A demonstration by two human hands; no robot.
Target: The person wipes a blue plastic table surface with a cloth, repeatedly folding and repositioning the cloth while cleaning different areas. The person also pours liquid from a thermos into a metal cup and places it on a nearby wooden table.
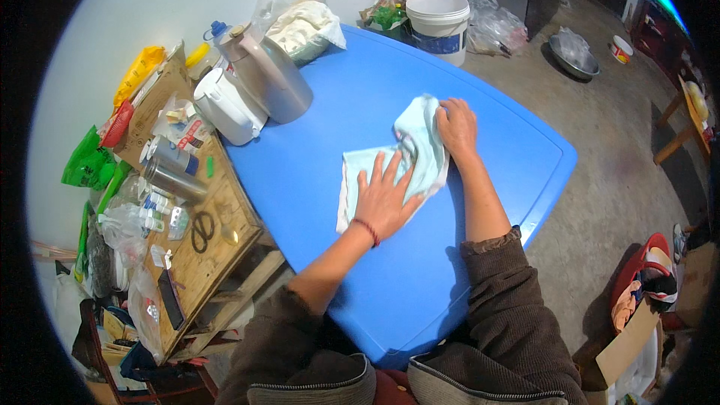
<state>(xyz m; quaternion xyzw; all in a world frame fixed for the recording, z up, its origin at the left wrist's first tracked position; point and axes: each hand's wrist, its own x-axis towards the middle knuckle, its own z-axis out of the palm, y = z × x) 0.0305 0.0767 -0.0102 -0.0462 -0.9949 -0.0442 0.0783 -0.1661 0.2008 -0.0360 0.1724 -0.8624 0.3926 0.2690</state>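
Note:
A pale mint-green cloth [357,166] with a whitish underside lies on a blue tabletop [394,287]. Its left part is spread flat, while its upper right part is bunched and folded. My left hand [385,202], with a dark red beaded bracelet at the wrist, presses palm down on the flat part with its fingers spread. At the cloth's right edge, my right hand [458,129] has curled fingers gripping the fabric; the fingertips are partly hidden.
A white plastic jug [230,107] and a metal thermos jug [275,79] stand at the table's left edge, near a bagged white bundle [306,25]. The adjoining wooden table [219,259] carries scissors [202,230], cans and a phone-like dark object [170,298]. A white bucket [439,17] stands beyond.

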